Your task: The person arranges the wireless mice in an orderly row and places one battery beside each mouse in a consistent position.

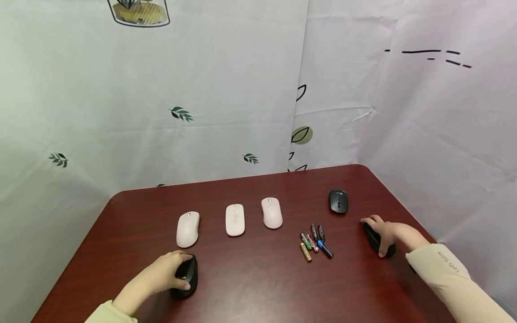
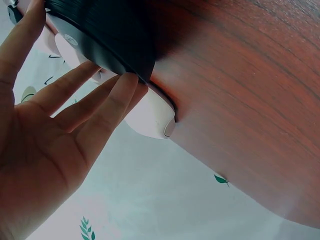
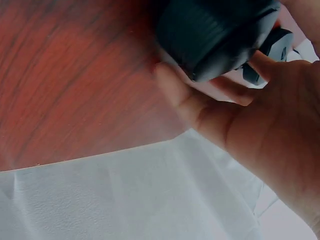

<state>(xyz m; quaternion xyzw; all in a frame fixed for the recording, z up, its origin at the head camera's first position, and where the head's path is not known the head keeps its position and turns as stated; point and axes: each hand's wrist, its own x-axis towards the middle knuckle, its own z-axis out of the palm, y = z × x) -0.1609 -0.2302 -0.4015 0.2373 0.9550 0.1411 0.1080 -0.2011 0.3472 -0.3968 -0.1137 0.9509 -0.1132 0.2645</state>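
Near the front left of the table, my left hand (image 1: 164, 272) grips a black computer mouse (image 1: 189, 277), thumb on one side and fingers on the other. In the left wrist view the fingertips press the side of that dark mouse (image 2: 107, 37). Over at the right edge, my right hand (image 1: 387, 234) holds a second black mouse (image 1: 372, 237), partly hidden under the palm and fingers. The right wrist view shows this mouse (image 3: 210, 40) between thumb and fingers, close over the tabletop.
On the dark red table (image 1: 250, 287) lie a white mouse (image 1: 188, 229), a flat white mouse (image 1: 235, 220), a pinkish-white mouse (image 1: 272, 213) and a black mouse (image 1: 338, 201). Several batteries (image 1: 305, 252) are grouped right of centre. A pale printed curtain (image 1: 226, 89) hangs behind the table.
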